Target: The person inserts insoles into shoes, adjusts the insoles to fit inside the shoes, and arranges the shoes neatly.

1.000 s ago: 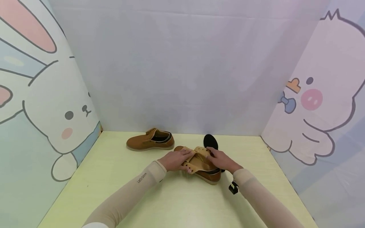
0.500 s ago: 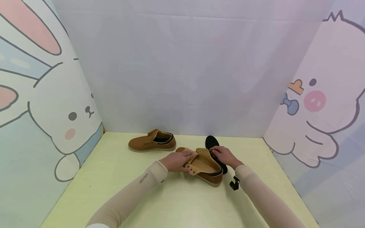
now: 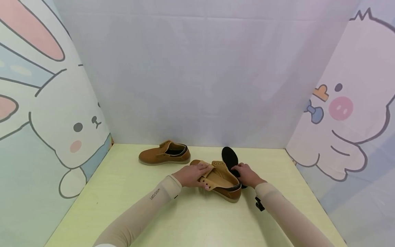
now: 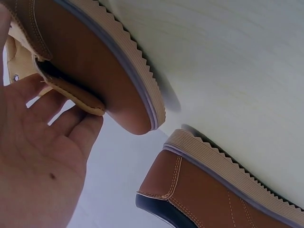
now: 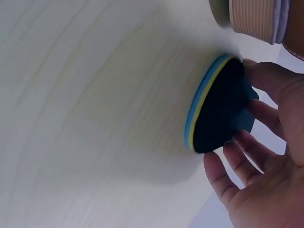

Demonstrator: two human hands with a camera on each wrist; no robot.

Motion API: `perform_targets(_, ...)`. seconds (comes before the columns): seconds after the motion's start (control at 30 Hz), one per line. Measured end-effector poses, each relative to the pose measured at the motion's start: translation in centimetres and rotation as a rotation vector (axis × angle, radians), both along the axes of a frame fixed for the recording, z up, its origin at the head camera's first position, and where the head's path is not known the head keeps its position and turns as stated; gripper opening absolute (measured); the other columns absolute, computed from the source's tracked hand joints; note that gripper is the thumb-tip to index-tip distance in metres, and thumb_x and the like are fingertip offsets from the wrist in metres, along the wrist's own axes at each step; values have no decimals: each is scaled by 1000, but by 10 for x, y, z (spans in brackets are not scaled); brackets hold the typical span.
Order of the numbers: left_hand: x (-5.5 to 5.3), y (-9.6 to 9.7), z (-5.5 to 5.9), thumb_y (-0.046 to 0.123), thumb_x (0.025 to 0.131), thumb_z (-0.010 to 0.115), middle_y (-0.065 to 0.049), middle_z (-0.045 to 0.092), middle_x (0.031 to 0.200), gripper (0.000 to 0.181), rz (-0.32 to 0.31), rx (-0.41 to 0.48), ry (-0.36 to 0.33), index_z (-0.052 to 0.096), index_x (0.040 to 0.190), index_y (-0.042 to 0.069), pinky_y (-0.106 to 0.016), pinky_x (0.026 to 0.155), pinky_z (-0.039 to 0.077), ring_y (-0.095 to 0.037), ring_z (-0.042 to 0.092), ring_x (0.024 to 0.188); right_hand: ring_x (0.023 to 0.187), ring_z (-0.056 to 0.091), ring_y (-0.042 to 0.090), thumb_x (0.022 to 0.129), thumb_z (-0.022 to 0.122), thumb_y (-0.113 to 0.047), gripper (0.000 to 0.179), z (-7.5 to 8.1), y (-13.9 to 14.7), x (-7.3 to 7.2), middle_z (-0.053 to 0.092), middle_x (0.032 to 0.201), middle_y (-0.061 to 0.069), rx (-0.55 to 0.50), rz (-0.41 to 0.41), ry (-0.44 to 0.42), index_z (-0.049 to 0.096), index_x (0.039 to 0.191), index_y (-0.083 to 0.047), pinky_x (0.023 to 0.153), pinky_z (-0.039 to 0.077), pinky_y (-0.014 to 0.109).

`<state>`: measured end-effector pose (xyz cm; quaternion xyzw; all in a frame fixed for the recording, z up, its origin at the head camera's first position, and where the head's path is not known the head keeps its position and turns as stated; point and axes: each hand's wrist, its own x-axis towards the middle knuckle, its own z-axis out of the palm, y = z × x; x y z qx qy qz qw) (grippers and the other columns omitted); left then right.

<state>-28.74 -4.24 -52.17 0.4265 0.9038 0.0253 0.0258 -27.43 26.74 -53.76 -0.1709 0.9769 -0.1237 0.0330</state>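
My left hand [image 3: 192, 175] holds the opened front of a brown lace-up shoe [image 3: 225, 194], its fingers curled at the tan tongue [image 4: 78, 100] in the left wrist view. The shoe carries no laces, and its eyelet flaps spread apart. Right of it, my right hand [image 3: 247, 175] grips a black insole [image 3: 229, 156] by its sides near the rear end. In the right wrist view, the insole [image 5: 221, 111] shows a blue and yellow layered edge, with thumb and fingertips on opposite sides. Part of the insole is hidden behind the shoe and hand.
A matching brown shoe [image 3: 154, 156] stands to the left near the back wall [image 3: 197, 85], toe pointing left. Printed side walls with a rabbit [image 3: 58, 113] and another cartoon animal [image 3: 364, 68] bound the pale table [image 3: 197, 223].
My right hand has left the shoe's eyelet flap and moved right to the insole, taking hold of it. The left hand stays on the shoe.
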Motion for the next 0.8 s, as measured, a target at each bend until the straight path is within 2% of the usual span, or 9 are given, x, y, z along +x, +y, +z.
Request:
perform_targets(0.17,1,-1,-1,72,90,56,-4,35,162,90,-5,14,6,33,161,21,-38,95,52,-25,45,140,116,54,44,90,73,-8,33,-2,15,1,59,124,22,-3,4,18,68,122,-3,96,46,59)
perform_targets(0.33,1,-3,-2,73,89,55,-5,34,162,92,4,20,13,30,162,22,-39,97,51,-25,44,141,110,57,43,84,74,-3,25,0,31,3,61,118,20,-14,14,59,69,109,-4,88,48,62)
perform_targets(0.43,1,-3,-2,73,89,55,-3,34,162,92,13,24,1,30,162,23,-40,99,50,-24,42,143,104,59,41,84,75,-3,18,3,40,5,61,113,19,-2,18,65,68,100,-4,86,50,59)
perform_targets(0.63,0,-2,-3,72,90,54,-1,31,164,91,9,24,-16,28,162,24,-41,100,49,-24,39,144,85,59,27,85,77,-8,14,10,52,4,61,101,13,23,-20,10,64,90,-5,79,51,48)
perform_targets(0.73,0,-1,-3,71,90,56,-3,32,163,90,0,35,-13,30,162,22,-41,100,49,-25,38,145,86,59,27,86,80,-18,24,10,54,1,61,102,12,40,-67,-8,65,99,-3,79,52,49)
perform_targets(0.8,0,0,-2,70,90,56,-3,33,163,90,-4,37,-16,30,162,22,-41,100,49,-25,38,145,93,62,33,86,81,-29,45,8,54,-3,61,108,17,48,-91,-7,63,115,1,82,52,52)
